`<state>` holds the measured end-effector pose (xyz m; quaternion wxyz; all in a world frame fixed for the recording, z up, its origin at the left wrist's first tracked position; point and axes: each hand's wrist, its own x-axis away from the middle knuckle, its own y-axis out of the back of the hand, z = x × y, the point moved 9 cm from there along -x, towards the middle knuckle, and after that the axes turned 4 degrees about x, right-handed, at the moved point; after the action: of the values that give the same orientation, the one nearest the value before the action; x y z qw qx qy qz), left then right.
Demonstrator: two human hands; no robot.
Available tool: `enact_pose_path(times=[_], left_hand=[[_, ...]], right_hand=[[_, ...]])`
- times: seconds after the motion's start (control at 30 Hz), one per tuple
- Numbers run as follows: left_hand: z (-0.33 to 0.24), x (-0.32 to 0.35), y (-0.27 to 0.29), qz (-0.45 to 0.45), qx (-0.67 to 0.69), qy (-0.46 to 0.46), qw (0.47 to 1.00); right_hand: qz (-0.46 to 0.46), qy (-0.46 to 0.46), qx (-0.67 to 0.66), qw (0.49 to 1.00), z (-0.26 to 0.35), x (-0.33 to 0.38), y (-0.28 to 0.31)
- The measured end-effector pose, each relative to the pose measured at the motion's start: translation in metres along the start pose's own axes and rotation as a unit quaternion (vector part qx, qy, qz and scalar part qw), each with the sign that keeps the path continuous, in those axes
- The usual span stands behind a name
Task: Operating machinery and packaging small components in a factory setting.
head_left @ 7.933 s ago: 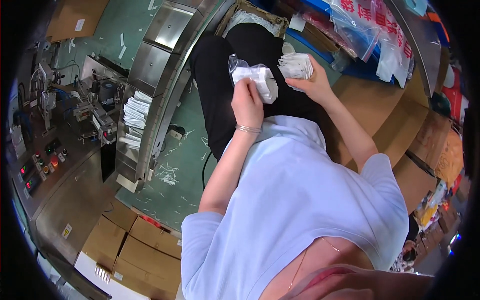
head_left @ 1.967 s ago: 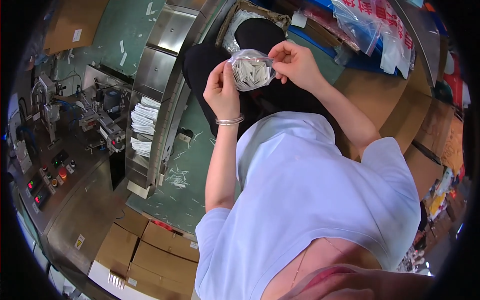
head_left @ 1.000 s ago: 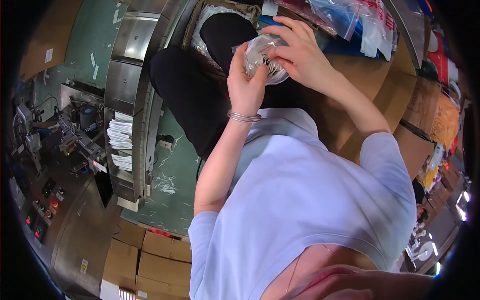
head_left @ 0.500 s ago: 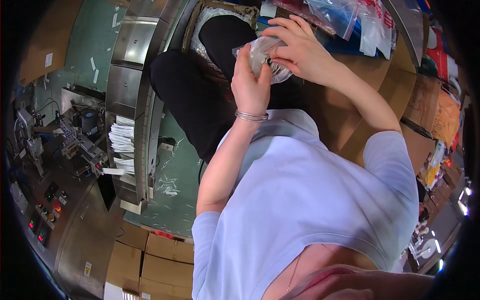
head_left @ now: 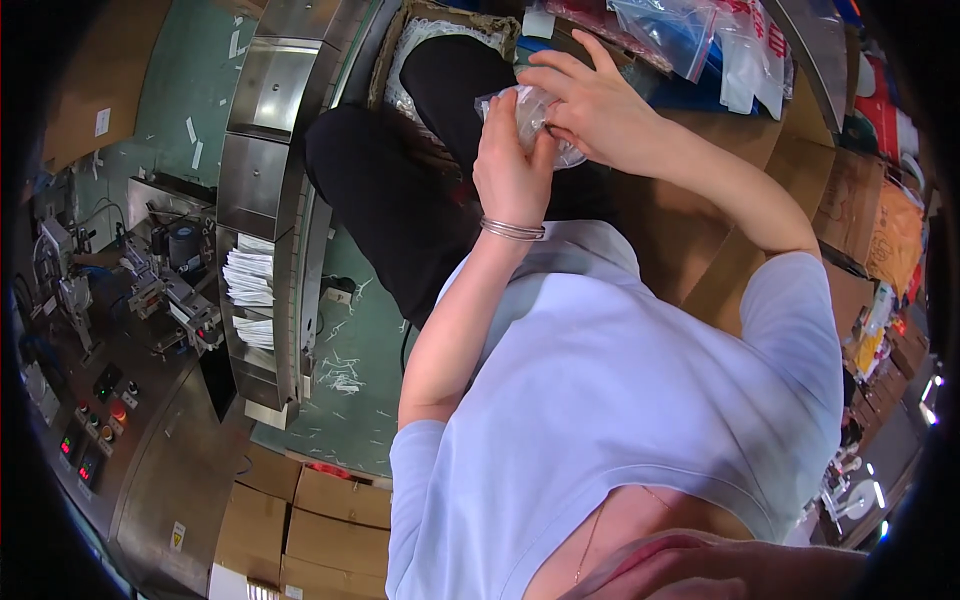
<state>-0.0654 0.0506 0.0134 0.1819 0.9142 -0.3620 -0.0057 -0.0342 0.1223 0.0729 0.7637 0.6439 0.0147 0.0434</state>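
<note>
Above my lap, both hands work on a crumpled clear plastic bag (head_left: 535, 107). My left hand (head_left: 512, 165) grips its near left side, thumb and fingers closed round the film, with a silvery bangle at the wrist. My right hand (head_left: 605, 112) comes in from the right, its thumb and a fingertip pinching the bag's right side while other fingers are raised apart. What lies inside the bag is mostly hidden by the fingers and the shiny film.
On the left, a curved metal rack (head_left: 257, 180) holds stacked white paper packets (head_left: 248, 275). Beyond it stands a machine with buttons (head_left: 118, 410). A carton of white strips (head_left: 455, 32) sits past my knees, and clear bags (head_left: 670, 35) lie at the far right.
Both hands have shifted slightly with the bag. My right index finger has lifted, and less of the bag's lower side shows.
</note>
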Motion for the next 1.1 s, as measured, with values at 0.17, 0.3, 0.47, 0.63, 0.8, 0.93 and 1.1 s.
enact_pose_path(times=[0.17, 0.3, 0.47, 0.63, 0.8, 0.93, 1.1], left_hand=[[0.001, -0.002, -0.002, 0.005, 0.007, -0.005, 1.000], [0.002, -0.003, 0.000, 0.004, 0.010, 0.010, 1.000], [0.001, -0.005, -0.001, 0.003, 0.006, 0.017, 1.000], [0.000, -0.003, -0.005, 0.030, 0.092, 0.041, 0.994], [0.009, 0.002, -0.004, 0.016, 0.124, 0.032, 0.992], [0.007, 0.006, -0.006, 0.043, 0.162, 0.039, 0.985], [0.020, 0.009, -0.005, 0.057, 0.327, 0.122, 0.936]], right_hand=[[-0.021, 0.068, -0.002, 0.997, 0.003, 0.003, 0.007], [-0.194, 0.015, -0.164, 0.967, -0.034, 0.014, 0.065], [-0.250, -0.158, -0.629, 0.719, -0.116, 0.073, 0.076], [-0.305, -0.198, -0.718, 0.593, -0.114, 0.104, 0.074], [-0.194, -0.323, -0.377, 0.846, -0.063, 0.083, 0.030], [-0.147, -0.249, -0.299, 0.909, -0.037, 0.069, 0.009], [-0.137, -0.277, -0.318, 0.896, -0.034, 0.070, 0.004]])
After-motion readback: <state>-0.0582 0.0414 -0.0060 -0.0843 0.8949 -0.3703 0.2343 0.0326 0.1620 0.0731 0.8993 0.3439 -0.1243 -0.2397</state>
